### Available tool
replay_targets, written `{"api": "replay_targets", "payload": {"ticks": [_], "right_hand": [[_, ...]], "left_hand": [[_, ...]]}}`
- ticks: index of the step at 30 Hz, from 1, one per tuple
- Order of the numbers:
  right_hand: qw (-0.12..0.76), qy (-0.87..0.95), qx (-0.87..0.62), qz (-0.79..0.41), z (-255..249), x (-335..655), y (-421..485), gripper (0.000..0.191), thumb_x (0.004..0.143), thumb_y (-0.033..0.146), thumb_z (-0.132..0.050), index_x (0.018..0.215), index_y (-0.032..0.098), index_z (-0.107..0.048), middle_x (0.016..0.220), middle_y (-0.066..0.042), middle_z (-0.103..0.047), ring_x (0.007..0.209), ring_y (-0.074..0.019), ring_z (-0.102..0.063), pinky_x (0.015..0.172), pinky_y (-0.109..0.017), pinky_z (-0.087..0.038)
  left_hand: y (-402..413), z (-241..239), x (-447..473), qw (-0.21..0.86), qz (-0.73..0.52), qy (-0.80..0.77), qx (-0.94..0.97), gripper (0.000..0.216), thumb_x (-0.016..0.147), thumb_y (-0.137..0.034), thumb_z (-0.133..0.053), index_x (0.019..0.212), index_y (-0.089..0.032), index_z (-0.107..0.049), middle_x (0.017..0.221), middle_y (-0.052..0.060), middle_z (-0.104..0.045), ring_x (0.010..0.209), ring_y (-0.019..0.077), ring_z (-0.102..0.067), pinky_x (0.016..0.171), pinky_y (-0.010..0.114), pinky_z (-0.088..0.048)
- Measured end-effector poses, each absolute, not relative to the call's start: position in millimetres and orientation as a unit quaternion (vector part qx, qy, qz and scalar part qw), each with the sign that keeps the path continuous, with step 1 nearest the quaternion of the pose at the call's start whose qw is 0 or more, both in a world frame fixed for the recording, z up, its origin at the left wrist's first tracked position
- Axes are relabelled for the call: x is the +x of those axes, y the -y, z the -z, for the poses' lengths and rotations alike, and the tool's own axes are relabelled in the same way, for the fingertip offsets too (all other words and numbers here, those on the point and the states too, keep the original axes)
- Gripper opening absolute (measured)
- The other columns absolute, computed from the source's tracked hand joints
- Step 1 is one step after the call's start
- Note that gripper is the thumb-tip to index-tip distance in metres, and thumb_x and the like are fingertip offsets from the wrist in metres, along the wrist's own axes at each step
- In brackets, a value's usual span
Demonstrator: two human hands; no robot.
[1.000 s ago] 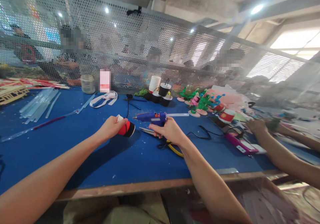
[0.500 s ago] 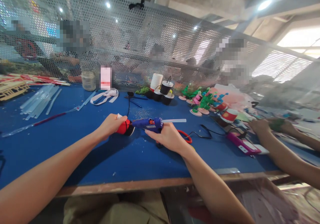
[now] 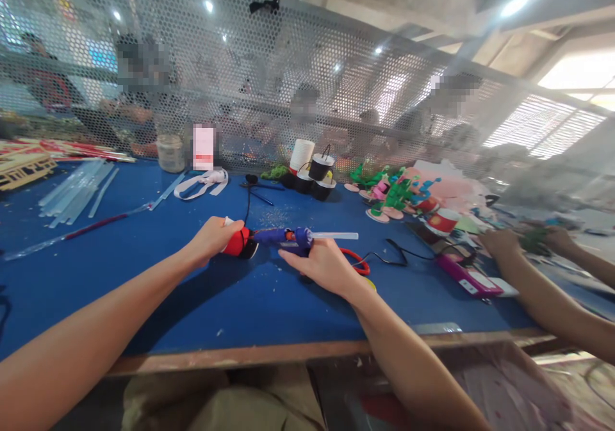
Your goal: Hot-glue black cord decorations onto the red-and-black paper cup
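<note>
Head view, looking down on a blue worktop (image 3: 182, 309): midway between its front and back edges, a person's left hand (image 3: 211, 244) has its fingers closed around a small red-and-black cup (image 3: 239, 244), tilted on its side. The right hand (image 3: 329, 266) has its fingers wrapped around a blue glue gun (image 3: 288, 240), a clear glue stick (image 3: 335, 235) jutting from its back. The nozzle points left and meets the cup in the picture; whether it touches cannot be told. If the nozzle is hot, a slip or a turn of the cup could burn the left fingers, and too hard a squeeze could smear glue. Towards the right edge, a black cord (image 3: 396, 252) trails near a red loop handle (image 3: 362, 264), where a tug might snag it.
</note>
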State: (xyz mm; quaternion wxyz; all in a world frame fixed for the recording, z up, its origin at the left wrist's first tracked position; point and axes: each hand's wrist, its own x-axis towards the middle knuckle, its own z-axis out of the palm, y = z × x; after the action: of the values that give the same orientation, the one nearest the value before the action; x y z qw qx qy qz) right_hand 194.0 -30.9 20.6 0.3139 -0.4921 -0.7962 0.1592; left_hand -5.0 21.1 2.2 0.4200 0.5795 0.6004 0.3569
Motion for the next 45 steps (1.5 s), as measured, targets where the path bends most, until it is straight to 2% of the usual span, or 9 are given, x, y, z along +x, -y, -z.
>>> {"api": "replay_targets", "payload": {"ticks": [11, 20, 30, 45], "right_hand": [[0.311, 0.824, -0.463, -0.101, -16.9, 193.1, 31.9, 0.015, 0.072, 0.026, -0.051, 0.061, 0.016, -0.050, 0.059, 0.001, -0.053, 0.056, -0.0114, -0.048, 0.051, -0.021, -0.036], [0.312, 0.831, -0.456, -0.070, -17.9, 192.0, 33.8, 0.016, 0.073, 0.026, -0.050, 0.059, 0.017, -0.049, 0.057, 0.000, -0.053, 0.054, -0.0117, -0.048, 0.051, -0.022, -0.036], [0.316, 0.826, -0.461, -0.071, -18.7, 191.5, 34.0, 0.015, 0.072, 0.025, -0.050, 0.059, 0.017, -0.049, 0.056, 0.001, -0.052, 0.054, -0.0120, -0.047, 0.051, -0.022, -0.036], [0.304, 0.836, -0.451, -0.079, -18.5, 192.0, 35.4, 0.016, 0.074, 0.026, -0.049, 0.060, 0.017, -0.048, 0.058, 0.001, -0.053, 0.053, -0.0112, -0.049, 0.051, -0.021, -0.036]], "left_hand": [[-19.2, -2.9, -4.3, 0.418, -0.362, -0.593, 0.586, 0.028, 0.062, -0.041, -0.049, 0.052, -0.015, -0.047, 0.042, -0.003, -0.042, 0.041, 0.0087, -0.036, 0.043, 0.022, -0.023], [-17.9, -5.0, -3.6, 0.423, -0.366, -0.593, 0.578, 0.027, 0.061, -0.040, -0.050, 0.051, -0.015, -0.048, 0.041, -0.003, -0.042, 0.040, 0.0086, -0.035, 0.042, 0.022, -0.023], [-19.1, -2.4, -4.5, 0.423, -0.368, -0.590, 0.581, 0.029, 0.061, -0.041, -0.050, 0.050, -0.016, -0.045, 0.041, -0.004, -0.039, 0.039, 0.0081, -0.033, 0.043, 0.022, -0.021], [-17.5, -3.0, -3.8, 0.431, -0.378, -0.582, 0.577, 0.028, 0.060, -0.041, -0.051, 0.050, -0.015, -0.047, 0.041, -0.004, -0.042, 0.040, 0.0089, -0.036, 0.043, 0.023, -0.021]]}}
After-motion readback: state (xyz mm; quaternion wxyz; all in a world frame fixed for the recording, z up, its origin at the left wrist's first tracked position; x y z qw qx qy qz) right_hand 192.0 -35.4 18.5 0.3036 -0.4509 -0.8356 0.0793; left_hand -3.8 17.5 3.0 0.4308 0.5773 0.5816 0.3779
